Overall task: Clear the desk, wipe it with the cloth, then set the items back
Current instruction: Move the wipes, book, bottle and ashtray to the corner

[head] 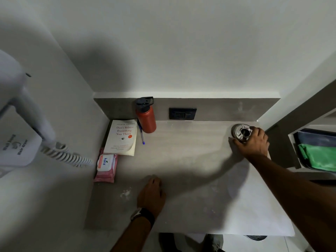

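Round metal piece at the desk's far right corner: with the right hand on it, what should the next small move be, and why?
Probably lift the round metal piece off the desk and set it aside. The right hand already rests on its edge, while the book, bottle, pen and wipes pack are on the desk, so clearing seems barely begun. The left hand lies flat, empty.

Grey desk (181, 160), red bottle (147, 120) (black lid), pink wipes pack (106, 166), green, perhaps cloth (320, 157)
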